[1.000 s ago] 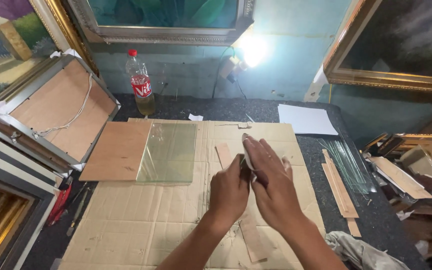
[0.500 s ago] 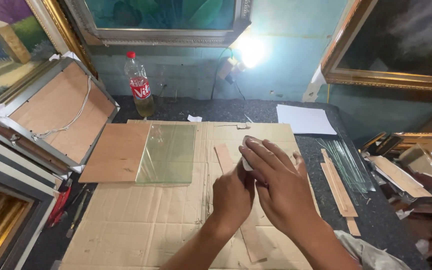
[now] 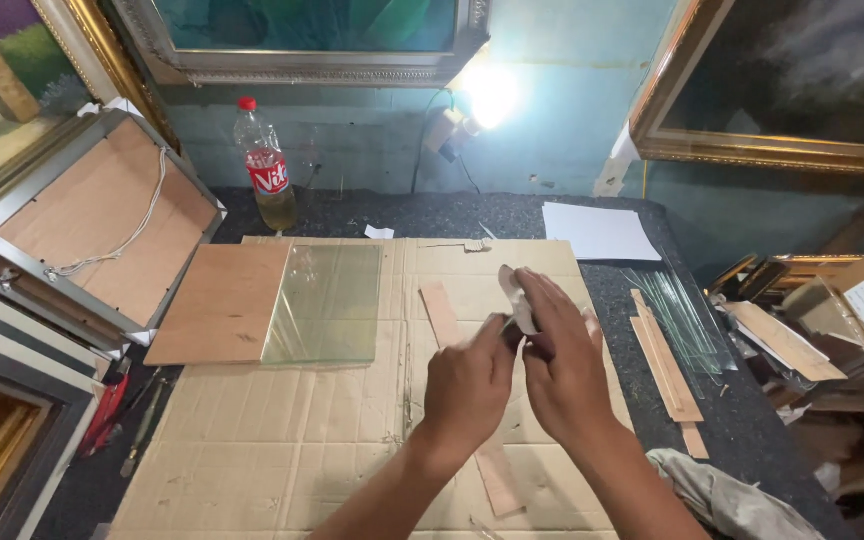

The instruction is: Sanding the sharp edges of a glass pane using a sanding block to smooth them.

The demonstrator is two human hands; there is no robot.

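A small pale, flat scrap of paper-like material is held above the middle of the workbench, pinched between both hands where they meet. Left hand: fingers curled, thumb and forefinger closed on the lower edge of the scrap. Right hand: fingers laid forward over the scrap, thumb beneath; its hold is partly hidden by the fingers. The two hands touch each other.

Beneath the hands lies a flattened sheet of brown corrugated cardboard covering most of the dark speckled tabletop. A long thin strip of pale wood runs on the cardboard under the hands. To the left, a rectangular pane of clear greenish glass lies partly over a brown hardboard panel. Right of the cardboard, further narrow wooden strips lie just beside a bundle of slim glass offcuts, with a white sheet of paper behind them. A clear plastic bottle with a red cap and label stands at the back. A silver-framed picture, backing board outward with a hanging cord, leans at far left.
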